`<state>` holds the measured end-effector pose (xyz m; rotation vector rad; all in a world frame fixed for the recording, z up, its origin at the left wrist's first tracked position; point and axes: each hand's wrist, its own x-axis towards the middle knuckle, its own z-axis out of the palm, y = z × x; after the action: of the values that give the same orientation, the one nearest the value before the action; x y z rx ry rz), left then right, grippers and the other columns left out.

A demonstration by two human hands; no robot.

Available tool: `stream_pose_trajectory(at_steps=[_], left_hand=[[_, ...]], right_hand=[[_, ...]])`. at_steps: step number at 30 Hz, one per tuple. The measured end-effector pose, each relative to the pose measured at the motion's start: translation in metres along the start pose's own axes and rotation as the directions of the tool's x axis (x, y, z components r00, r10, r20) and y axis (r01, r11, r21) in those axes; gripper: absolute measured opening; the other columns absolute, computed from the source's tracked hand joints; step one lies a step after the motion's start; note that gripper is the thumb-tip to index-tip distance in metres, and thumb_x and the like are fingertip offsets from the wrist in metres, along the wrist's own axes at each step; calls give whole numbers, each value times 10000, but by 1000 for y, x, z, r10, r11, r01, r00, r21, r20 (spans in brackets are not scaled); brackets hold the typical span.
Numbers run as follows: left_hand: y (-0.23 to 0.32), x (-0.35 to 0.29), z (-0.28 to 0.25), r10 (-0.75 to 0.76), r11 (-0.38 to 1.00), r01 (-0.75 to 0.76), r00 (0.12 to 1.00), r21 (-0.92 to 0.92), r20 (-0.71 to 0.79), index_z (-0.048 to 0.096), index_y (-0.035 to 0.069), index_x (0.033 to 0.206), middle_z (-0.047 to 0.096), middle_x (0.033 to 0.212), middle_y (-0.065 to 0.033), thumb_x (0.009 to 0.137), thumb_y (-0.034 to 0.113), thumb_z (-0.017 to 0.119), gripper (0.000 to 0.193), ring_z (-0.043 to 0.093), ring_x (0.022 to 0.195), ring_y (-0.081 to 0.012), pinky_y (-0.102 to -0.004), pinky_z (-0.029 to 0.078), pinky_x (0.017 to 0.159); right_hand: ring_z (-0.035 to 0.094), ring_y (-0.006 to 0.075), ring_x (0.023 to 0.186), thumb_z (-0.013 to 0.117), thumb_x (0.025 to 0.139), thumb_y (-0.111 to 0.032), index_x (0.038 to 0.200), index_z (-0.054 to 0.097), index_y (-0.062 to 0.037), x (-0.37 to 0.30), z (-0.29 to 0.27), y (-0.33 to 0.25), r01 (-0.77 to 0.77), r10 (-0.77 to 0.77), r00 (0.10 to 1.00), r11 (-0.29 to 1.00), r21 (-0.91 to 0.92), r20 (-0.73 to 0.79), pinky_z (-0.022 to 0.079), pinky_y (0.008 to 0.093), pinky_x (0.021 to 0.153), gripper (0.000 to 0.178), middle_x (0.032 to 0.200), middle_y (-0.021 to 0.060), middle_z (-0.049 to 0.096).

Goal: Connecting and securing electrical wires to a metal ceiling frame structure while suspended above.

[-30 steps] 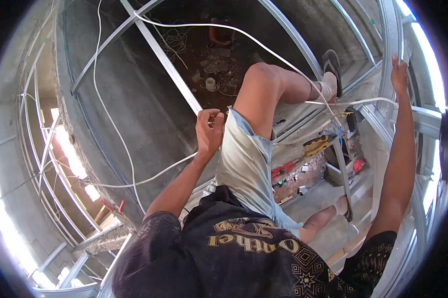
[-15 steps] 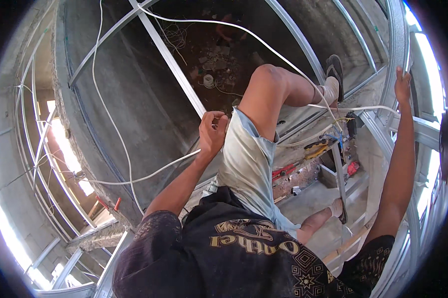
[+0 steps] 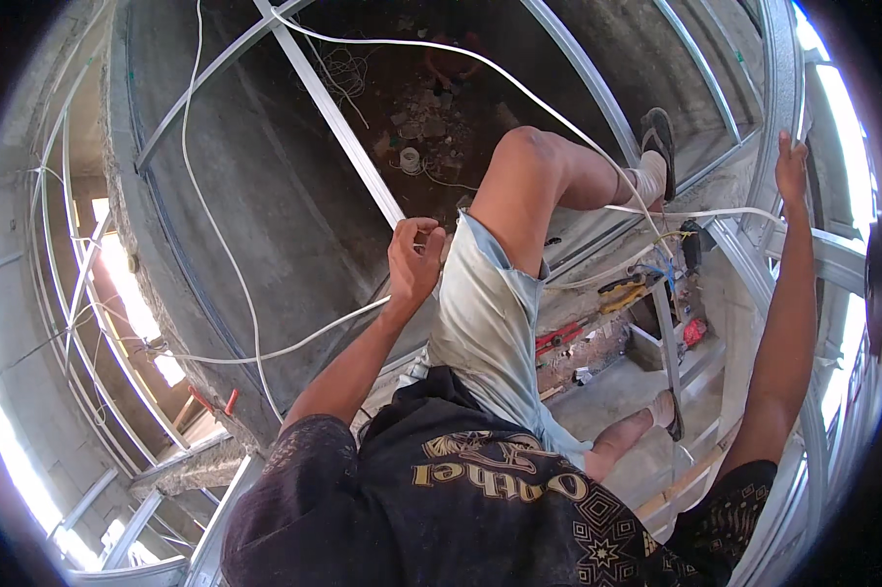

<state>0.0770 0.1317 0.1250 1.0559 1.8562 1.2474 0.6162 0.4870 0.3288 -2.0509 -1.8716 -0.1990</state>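
Observation:
My left hand [image 3: 417, 260] is beside the left leg of my pale shorts [image 3: 475, 303], just below the near end of a long silver metal channel [image 3: 338, 117]. Its fingers curl in toward the thumb, and whatever they hold, if anything, is hidden. A white cable [image 3: 314, 340] runs up to my left forearm and passes out of sight behind it. Out at the far right, my right hand [image 3: 793, 168] is raised and closed around the edge of an upright metal channel [image 3: 779, 88].
My raised foot [image 3: 659, 157] rests by a concrete ledge. More white cable [image 3: 480, 68] loops across the metal frame. Below lies a dark floor with rubble [image 3: 426, 117], a white bucket [image 3: 411, 158] and a person [image 3: 453, 64]. Yellow-handled tools [image 3: 625, 293] and red pliers [image 3: 560, 337] lie near my lower leg.
My left hand has shifted slightly left, a little away from my thigh. My right hand stays on the metal channel. The person below has moved slightly.

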Motion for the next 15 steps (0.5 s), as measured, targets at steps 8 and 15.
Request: stream_pose_trajectory(at_steps=[8, 15], left_hand=[[2, -2, 1, 7, 1000, -8, 1000, 22, 22, 634, 7, 924, 618, 879, -114, 804, 114, 667, 164, 622, 691, -201, -316, 496, 626], [0, -1, 0, -4, 999, 3, 1000, 33, 26, 631, 10, 927, 621, 864, -111, 797, 113, 672, 171, 628, 697, -198, -311, 497, 626]], right_hand=[[468, 452, 1218, 333, 898, -709, 1260, 385, 89, 3, 2, 5, -28, 28, 998, 1000, -14, 53, 342, 465, 1016, 878, 1225, 341, 502], [435, 437, 1256, 329, 894, -716, 1303, 361, 57, -2, 4, -5, -72, 69, 996, 996, 51, 54, 313, 459, 1046, 876, 1297, 314, 458]])
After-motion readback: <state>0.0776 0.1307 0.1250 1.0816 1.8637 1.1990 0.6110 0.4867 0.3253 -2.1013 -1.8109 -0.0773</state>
